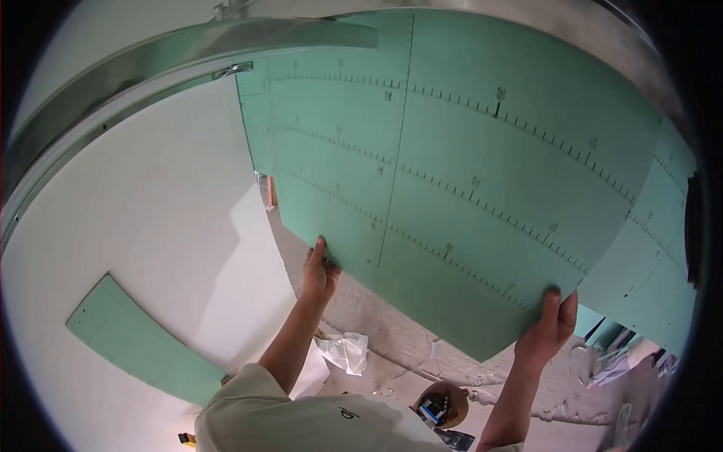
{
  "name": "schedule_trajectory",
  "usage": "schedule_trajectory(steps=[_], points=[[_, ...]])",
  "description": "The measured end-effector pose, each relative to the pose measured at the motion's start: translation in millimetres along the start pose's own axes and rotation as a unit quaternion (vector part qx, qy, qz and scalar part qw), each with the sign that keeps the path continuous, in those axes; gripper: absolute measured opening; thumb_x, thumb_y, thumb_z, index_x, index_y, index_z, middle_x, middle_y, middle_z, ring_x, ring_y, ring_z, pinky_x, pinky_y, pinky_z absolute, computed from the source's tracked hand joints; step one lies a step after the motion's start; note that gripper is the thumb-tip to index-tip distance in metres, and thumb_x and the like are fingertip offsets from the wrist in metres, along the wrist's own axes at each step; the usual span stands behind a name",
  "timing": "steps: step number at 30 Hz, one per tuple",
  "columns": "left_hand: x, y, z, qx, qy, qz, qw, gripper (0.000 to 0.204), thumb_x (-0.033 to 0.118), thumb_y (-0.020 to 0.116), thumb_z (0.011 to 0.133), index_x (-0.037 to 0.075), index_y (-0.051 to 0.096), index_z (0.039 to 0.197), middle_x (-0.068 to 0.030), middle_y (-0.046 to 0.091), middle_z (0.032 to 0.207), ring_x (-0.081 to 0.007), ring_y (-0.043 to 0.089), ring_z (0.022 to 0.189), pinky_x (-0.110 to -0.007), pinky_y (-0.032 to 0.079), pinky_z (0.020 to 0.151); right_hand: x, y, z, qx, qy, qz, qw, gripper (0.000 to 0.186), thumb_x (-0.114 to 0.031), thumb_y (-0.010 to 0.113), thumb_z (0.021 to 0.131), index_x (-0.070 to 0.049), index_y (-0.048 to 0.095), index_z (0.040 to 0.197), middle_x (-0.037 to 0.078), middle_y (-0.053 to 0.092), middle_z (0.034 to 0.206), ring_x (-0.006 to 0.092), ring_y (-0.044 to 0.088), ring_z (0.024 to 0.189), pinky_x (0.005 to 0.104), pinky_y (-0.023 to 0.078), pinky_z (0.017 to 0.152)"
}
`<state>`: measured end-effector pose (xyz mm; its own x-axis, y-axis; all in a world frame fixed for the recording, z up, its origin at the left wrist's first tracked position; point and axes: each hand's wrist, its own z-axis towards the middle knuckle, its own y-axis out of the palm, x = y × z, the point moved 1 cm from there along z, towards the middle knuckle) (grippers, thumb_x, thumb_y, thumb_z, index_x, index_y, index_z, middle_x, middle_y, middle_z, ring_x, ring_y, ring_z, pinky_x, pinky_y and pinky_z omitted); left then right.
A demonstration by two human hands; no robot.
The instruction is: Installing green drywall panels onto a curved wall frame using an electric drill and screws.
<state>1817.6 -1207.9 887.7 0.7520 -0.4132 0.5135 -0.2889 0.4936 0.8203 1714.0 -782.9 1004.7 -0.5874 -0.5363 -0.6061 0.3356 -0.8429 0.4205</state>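
Fingers point(320, 247) of the left hand point(322, 275) close on the lower left edge of a large green board point(467, 196), raised before the person; the right hand point(548, 328) grips its lower right corner (some fingertips are hidden behind it). Rows of dark ruler ticks point(497, 109), with small printed figures, cross its face. Below, a round bucket point(461, 410) holds a blue-and-white item point(432, 410) among things too small to tell. Farther left, a green strip point(143, 346) shows against a white panel point(151, 226).
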Motion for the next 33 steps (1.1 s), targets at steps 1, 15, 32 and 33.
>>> schedule_trajectory(steps=[1,15,32,33], points=[[-1,-2,10,0.013,-0.017,-0.011,1.000,0.045,0.030,0.062,0.103,-0.001,0.055,0.134,-0.0166,0.064,0.129,-0.0251,0.065,0.114,-0.035,0.055,0.098,2,10,4,0.014,-0.028,0.001,1.000,0.038,-0.009,0.056,0.100,-0.002,0.059,0.137,0.005,0.068,0.118,0.0093,0.056,0.094,0.0245,0.041,0.088],[-3,-20,12,0.026,-0.065,-0.043,0.997,0.051,0.033,0.069,0.097,-0.002,0.055,0.131,-0.0195,0.065,0.124,-0.0244,0.071,0.099,-0.030,0.062,0.076,-2,40,15,-0.050,-0.090,-0.048,0.993,0.059,-0.003,0.051,0.102,-0.012,0.037,0.159,0.011,0.063,0.136,0.0093,0.059,0.101,0.0204,0.041,0.090],[11,6,0,0.046,-0.068,-0.040,0.996,0.055,0.036,0.070,0.097,-0.004,0.054,0.131,-0.0192,0.064,0.118,-0.0216,0.068,0.090,-0.029,0.059,0.064,1,47,15,0.035,-0.134,-0.131,0.982,0.060,-0.004,0.055,0.101,-0.015,0.040,0.158,-0.009,0.049,0.071,0.0019,0.030,0.061,0.0149,0.024,0.060],[7,1,5,0.015,-0.069,-0.035,0.997,0.055,0.035,0.070,0.098,-0.005,0.053,0.132,-0.0197,0.063,0.120,-0.0231,0.068,0.093,-0.031,0.061,0.069,2,34,16,0.039,-0.147,-0.143,0.978,0.060,-0.005,0.056,0.101,-0.016,0.041,0.158,-0.010,0.043,0.069,0.0020,0.028,0.060,0.0157,0.022,0.059]])
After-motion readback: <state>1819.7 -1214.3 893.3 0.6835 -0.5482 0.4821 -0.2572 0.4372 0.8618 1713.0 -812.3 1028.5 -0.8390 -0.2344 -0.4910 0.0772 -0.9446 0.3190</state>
